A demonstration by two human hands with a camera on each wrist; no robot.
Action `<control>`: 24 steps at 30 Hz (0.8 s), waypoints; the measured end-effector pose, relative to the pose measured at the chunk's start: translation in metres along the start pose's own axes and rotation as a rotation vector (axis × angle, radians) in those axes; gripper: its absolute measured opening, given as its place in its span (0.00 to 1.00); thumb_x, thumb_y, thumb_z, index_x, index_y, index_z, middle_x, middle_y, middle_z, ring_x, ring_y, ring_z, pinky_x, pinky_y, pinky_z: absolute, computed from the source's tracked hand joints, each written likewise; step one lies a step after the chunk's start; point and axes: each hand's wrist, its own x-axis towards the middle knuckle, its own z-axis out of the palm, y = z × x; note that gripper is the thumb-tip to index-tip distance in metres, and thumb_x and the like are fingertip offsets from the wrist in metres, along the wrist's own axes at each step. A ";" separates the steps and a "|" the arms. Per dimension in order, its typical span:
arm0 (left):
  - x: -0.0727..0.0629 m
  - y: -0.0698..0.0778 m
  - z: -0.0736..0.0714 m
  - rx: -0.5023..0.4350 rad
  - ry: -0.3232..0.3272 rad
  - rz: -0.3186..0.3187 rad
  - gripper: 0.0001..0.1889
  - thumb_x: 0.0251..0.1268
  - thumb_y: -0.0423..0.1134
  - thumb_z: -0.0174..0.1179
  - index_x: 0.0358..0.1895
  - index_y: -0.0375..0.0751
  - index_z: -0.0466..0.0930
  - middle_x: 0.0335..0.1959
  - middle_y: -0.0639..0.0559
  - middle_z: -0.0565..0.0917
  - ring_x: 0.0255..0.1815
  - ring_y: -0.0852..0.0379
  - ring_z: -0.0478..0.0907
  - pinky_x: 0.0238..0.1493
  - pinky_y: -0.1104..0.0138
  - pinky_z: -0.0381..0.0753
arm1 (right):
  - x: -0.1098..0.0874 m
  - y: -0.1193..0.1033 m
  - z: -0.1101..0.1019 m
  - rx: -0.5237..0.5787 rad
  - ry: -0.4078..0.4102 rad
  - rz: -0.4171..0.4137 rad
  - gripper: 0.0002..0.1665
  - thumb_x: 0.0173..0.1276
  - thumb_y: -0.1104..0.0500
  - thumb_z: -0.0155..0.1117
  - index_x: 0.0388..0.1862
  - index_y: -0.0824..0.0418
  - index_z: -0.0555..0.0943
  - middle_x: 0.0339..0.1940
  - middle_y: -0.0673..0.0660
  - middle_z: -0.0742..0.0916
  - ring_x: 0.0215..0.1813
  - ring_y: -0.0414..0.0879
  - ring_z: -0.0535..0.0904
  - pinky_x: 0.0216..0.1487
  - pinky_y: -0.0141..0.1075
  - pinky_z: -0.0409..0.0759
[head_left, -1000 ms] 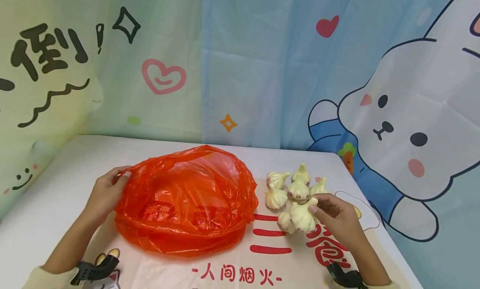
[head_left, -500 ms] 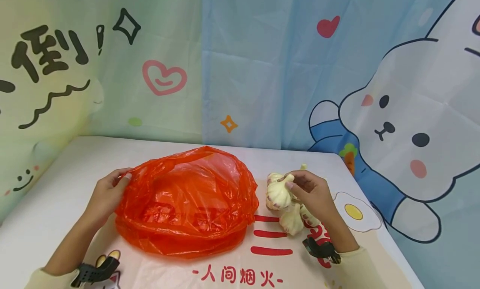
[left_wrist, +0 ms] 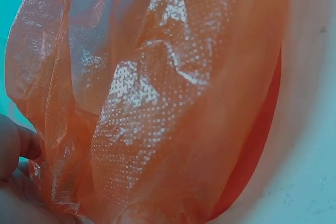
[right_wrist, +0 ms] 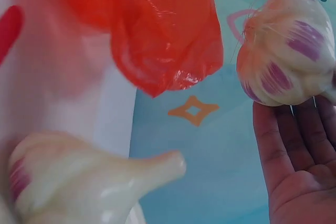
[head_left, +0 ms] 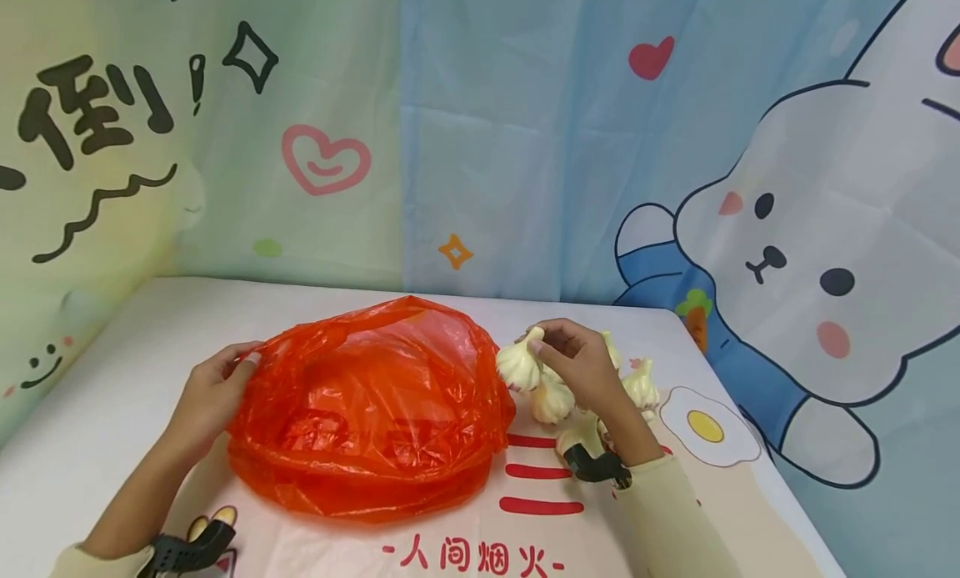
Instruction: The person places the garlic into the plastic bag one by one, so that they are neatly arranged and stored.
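Note:
A red plastic bag (head_left: 375, 428) sits on the table with its mouth spread toward the camera. My left hand (head_left: 210, 394) pinches its left rim between thumb and fingers; the left wrist view has the thin film (left_wrist: 157, 129) filling most of the frame. In my right hand (head_left: 581, 369) is a garlic bulb (head_left: 518, 364), pinched by the stem end beside the bag's right rim. The right wrist view shows purple streaks and root hairs on this held bulb (right_wrist: 289, 51). Several other bulbs lie close under and behind the hand, including one garlic bulb (head_left: 553, 403) left of the wrist.
Another garlic bulb (head_left: 642, 384) lies right of the right forearm, and one more garlic bulb (right_wrist: 79, 182) shows large in the right wrist view. A printed mat (head_left: 442, 520) covers the front of the white table (head_left: 210, 303). A cartoon curtain (head_left: 487, 144) stands behind.
My right hand has lifted a garlic bulb from the group and carried it left to the bag's right rim. The left hand keeps its hold on the bag.

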 end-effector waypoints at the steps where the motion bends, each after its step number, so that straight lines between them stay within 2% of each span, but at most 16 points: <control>1: 0.000 0.000 0.000 -0.003 -0.001 0.004 0.27 0.79 0.50 0.39 0.67 0.32 0.67 0.55 0.31 0.75 0.43 0.46 0.75 0.35 0.71 0.81 | 0.003 0.000 0.002 0.000 0.000 0.002 0.12 0.70 0.63 0.63 0.48 0.68 0.80 0.44 0.60 0.86 0.44 0.50 0.82 0.46 0.37 0.82; 12: 0.000 0.001 -0.002 -0.001 0.003 0.016 0.26 0.79 0.50 0.39 0.66 0.32 0.68 0.54 0.32 0.76 0.40 0.50 0.76 0.34 0.70 0.82 | 0.032 -0.002 0.024 0.037 -0.056 -0.020 0.11 0.70 0.63 0.62 0.49 0.68 0.81 0.44 0.60 0.85 0.45 0.51 0.82 0.48 0.38 0.81; 20: 0.001 0.000 -0.002 0.000 -0.012 0.010 0.27 0.79 0.50 0.38 0.67 0.33 0.67 0.56 0.32 0.75 0.45 0.46 0.75 0.36 0.72 0.81 | 0.054 -0.015 0.051 0.104 -0.098 -0.020 0.13 0.70 0.65 0.62 0.49 0.71 0.80 0.45 0.62 0.84 0.45 0.51 0.81 0.48 0.38 0.80; 24: 0.000 0.000 -0.001 -0.005 -0.016 -0.001 0.27 0.79 0.50 0.38 0.67 0.32 0.67 0.57 0.32 0.75 0.45 0.47 0.75 0.37 0.73 0.80 | 0.065 -0.015 0.068 0.108 -0.115 0.020 0.14 0.69 0.63 0.63 0.49 0.71 0.81 0.44 0.60 0.84 0.45 0.50 0.81 0.48 0.37 0.80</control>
